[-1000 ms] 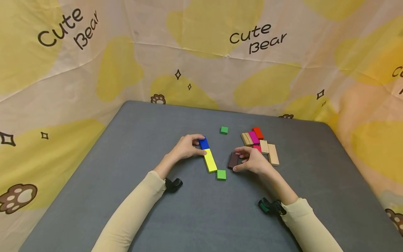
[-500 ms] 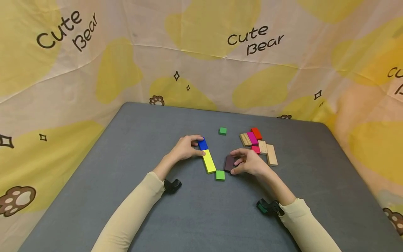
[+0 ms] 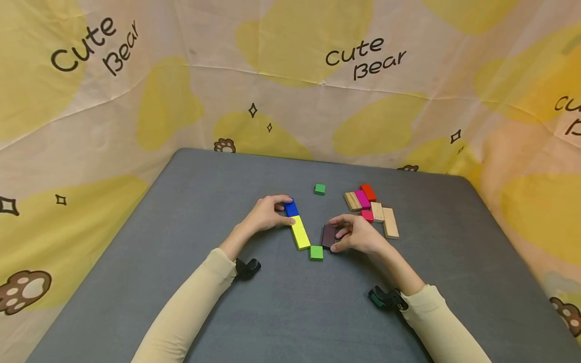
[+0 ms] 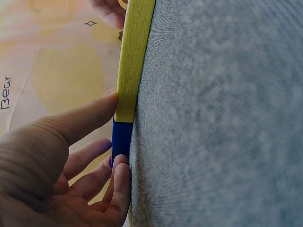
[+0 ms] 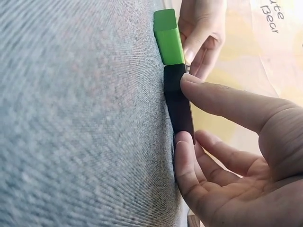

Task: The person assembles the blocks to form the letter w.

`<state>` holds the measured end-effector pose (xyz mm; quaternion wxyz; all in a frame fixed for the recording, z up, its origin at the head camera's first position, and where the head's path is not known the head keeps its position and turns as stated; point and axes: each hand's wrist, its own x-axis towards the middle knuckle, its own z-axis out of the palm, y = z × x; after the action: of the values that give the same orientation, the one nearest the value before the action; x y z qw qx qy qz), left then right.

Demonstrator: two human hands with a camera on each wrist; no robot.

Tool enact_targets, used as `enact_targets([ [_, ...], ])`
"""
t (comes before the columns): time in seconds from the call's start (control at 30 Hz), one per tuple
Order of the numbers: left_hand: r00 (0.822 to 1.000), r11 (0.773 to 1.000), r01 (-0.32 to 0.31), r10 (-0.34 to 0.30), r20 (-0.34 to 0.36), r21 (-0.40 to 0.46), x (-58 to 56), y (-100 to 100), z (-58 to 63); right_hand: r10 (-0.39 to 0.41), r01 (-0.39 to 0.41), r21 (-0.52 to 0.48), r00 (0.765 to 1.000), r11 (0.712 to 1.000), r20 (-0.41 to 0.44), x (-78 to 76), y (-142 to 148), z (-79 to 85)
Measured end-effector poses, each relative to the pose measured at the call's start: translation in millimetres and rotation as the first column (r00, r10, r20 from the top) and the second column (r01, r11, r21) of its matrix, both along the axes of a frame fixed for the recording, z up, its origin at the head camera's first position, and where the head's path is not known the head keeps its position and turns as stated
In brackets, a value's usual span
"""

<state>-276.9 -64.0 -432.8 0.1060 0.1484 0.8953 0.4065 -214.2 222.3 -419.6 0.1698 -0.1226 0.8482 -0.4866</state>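
My left hand (image 3: 265, 214) holds the blue block (image 3: 292, 208), a forefinger at its far end and the thumb by its seam with the yellow block (image 3: 300, 234). Blue and yellow lie end to end in one slanting row. In the right wrist view, my right hand (image 5: 236, 179) grips a dark brown block (image 5: 179, 101) between thumb and curled fingers. That block's near end meets a light green block (image 5: 169, 42). The same green block (image 3: 316, 253) sits at the near end of the yellow one, so the pieces form a narrow V in the head view.
A darker green block (image 3: 320, 189) lies alone farther back. Right of it is a loose cluster: a striped wood block (image 3: 352, 201), a magenta block (image 3: 362, 199), a red block (image 3: 368, 192), a pinkish-red block (image 3: 367, 216) and plain wood blocks (image 3: 390, 223). A grey cloth covers the table (image 3: 272, 312).
My right hand has slid the dark brown block left and slightly nearer, up to the light green block. My left hand has stayed at the blue and yellow blocks.
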Motion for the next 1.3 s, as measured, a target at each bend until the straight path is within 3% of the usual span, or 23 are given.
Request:
enact_targets([
  [1.3, 1.000, 1.000, 0.000, 0.000, 0.013, 0.004, 1.1, 1.2, 2.7, 0.037, -0.037, -0.012, 0.999, 0.999, -0.009, -0.7, 3.1, -1.2],
])
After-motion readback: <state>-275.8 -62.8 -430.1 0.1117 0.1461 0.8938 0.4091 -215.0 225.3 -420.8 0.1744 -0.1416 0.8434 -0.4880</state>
